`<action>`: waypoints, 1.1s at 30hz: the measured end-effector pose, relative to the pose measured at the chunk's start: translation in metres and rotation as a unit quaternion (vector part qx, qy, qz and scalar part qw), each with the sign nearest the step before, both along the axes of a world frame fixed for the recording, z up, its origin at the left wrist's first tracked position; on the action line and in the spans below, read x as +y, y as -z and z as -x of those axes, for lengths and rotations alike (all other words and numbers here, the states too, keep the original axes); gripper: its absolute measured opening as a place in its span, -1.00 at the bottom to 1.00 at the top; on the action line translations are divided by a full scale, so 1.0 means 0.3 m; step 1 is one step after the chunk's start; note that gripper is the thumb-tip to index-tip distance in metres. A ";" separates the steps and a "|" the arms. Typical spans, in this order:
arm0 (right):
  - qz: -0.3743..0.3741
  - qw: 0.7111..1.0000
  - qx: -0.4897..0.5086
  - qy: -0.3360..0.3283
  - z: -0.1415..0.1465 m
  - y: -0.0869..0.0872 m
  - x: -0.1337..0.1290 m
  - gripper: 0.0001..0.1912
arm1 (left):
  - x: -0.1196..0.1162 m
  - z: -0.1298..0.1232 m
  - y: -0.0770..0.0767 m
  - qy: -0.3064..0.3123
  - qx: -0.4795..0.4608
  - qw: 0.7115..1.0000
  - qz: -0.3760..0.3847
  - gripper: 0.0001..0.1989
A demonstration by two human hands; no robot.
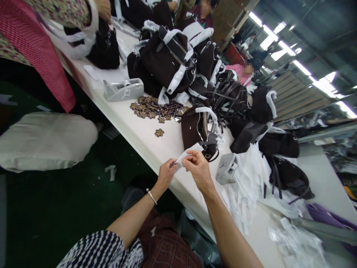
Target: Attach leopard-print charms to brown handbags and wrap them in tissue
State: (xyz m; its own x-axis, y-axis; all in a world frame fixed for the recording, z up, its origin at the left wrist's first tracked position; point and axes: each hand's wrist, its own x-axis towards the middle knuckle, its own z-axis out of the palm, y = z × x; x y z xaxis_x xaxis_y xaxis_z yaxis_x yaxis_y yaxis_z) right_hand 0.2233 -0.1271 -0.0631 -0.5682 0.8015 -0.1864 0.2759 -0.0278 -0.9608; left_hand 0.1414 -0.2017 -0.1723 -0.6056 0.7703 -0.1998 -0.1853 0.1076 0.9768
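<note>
White paper strip (pixel 186 153) pinched between both hands over the near edge of the long white worktable (pixel 145 137).

From the head view, the left hand (pixel 166 173) nips the strip's lower end between thumb and fingertips, while the right hand (pixel 198 169) pinches its upper part, just in front of a small dark brown handbag (pixel 196 130); brown flower-shaped tags (pixel 152 108) and a grey tape dispenser (pixel 124 89) lie farther up. Keeping the strip taut and flat between the pinches would likely serve best.
</note>
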 end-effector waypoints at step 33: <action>-0.381 0.869 -0.313 0.037 -0.061 0.147 0.014 -0.69 | 0.047 -0.109 0.011 -0.086 -0.230 0.965 -0.089 -0.63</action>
